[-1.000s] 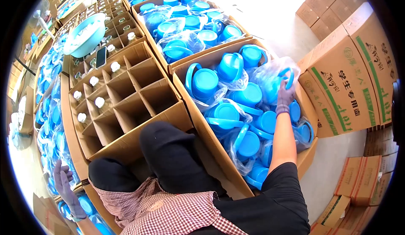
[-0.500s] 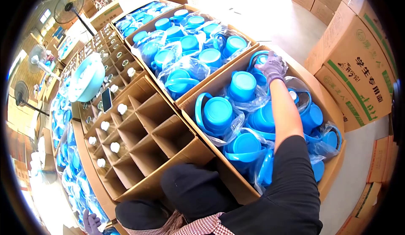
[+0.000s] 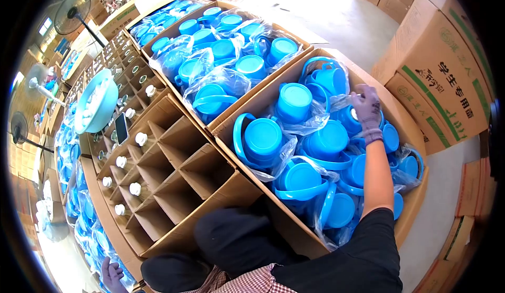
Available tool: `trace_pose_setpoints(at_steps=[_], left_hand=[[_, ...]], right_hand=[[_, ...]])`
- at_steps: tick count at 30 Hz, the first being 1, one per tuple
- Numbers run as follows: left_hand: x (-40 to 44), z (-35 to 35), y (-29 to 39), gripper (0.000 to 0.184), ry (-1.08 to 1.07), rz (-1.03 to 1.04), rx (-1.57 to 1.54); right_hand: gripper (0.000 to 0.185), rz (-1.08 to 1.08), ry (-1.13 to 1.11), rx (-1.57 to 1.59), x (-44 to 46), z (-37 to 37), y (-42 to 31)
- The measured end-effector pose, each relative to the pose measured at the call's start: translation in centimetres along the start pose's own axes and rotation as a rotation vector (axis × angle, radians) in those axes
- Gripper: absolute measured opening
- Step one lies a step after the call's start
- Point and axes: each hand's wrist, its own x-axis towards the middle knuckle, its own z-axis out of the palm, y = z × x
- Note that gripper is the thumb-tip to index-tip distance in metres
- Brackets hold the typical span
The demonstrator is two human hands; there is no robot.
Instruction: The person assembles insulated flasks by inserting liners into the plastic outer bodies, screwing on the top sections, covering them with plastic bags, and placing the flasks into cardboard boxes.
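My right hand [image 3: 366, 109], in a purple-grey glove, is over the right side of a carton [image 3: 405, 115] filled with blue handled cups [image 3: 294, 102] in clear plastic bags. Its fingers are curled down at a bagged cup [image 3: 348, 120]; what they pinch is too small to name. My left hand [image 3: 112, 275], also gloved, is low at the left edge with its fingers apart and holds nothing. Between the hands stands a divided carton [image 3: 208, 209] with several white-capped bottles [image 3: 135, 189] in its left compartments.
A light blue basin [image 3: 100, 101] and a phone [image 3: 121, 128] rest on the divided cartons. Another carton of blue cups [image 3: 250, 67] stands behind. Printed cartons [image 3: 447, 77] are stacked at the right. Fans [image 3: 72, 13] stand at the back left.
My right hand has moved from the carton's far corner toward me and a little to the right. The cup at that corner now shows uncovered. My left hand stays low at the left.
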Motion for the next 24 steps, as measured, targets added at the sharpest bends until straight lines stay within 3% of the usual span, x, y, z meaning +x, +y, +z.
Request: trace_pose_setpoints(at_steps=[2,4,6,7,10,11,13,14,16,17,20,22,23,24], left_hand=[[0.3,1.7,1.8,0.04,-0.043,-0.002,-0.042],[0.2,2.5,3.3,0.039,-0.129,0.046,-0.038],[0.1,2.9,3.7,0.038,-0.185,0.156,0.005],[-0.3,2.8,3.7,0.037,-0.181,0.143,-0.008],[-1.7,2.1,3.1,0.038,-0.117,0.1,-0.005],[-2.0,1.6,2.2,0.038,-0.096,0.065,-0.023],[-1.7,0.5,-0.6,0.04,-0.075,0.002,-0.06],[-1.3,0.4,-1.2,0.04,-0.064,-0.026,-0.078],[-0.9,0.9,-0.3,0.042,-0.07,-0.069,-0.105],[-0.9,1.6,1.2,0.042,-0.079,-0.043,-0.088],[-0.6,1.7,2.2,0.042,-0.141,0.018,-0.016],[-0.6,1.7,2.8,0.042,-0.17,0.02,0.064],[0.6,1.3,0.2,0.042,-0.177,0.067,-0.011],[2.8,0.5,-4.2,0.043,-0.184,0.114,-0.086]], right_hand=[[0.022,-0.158,0.035,0.002,-0.3,2.1,-0.3],[0.038,-0.04,-0.055,-0.451,-0.6,2.2,-6.6],[0.055,0.0,-0.301,-0.656,-1.0,4.0,-9.7],[0.059,-0.044,-0.306,-0.717,-1.7,5.2,-10.6],[0.06,0.161,-0.489,-0.627,-0.3,6.0,-11.4],[0.057,0.148,-0.442,-0.464,0.2,5.4,-11.9],[0.053,0.086,-0.396,-0.067,0.0,5.6,-14.5],[0.05,-0.124,-0.338,-0.031,-1.2,7.3,-16.3],[0.057,-0.325,-0.453,-0.161,-4.4,10.3,-20.8],[0.057,-0.398,-0.452,-0.41,-5.3,9.5,-23.2],[0.056,-0.272,-0.734,-0.108,-2.8,6.4,-22.5],[0.047,-0.251,-0.37,0.063,-0.3,7.9,-16.4],[0.039,-0.291,-0.18,-0.17,0.8,5.5,-15.3],[0.049,-0.18,-0.212,-0.427,1.6,4.3,-13.4]])
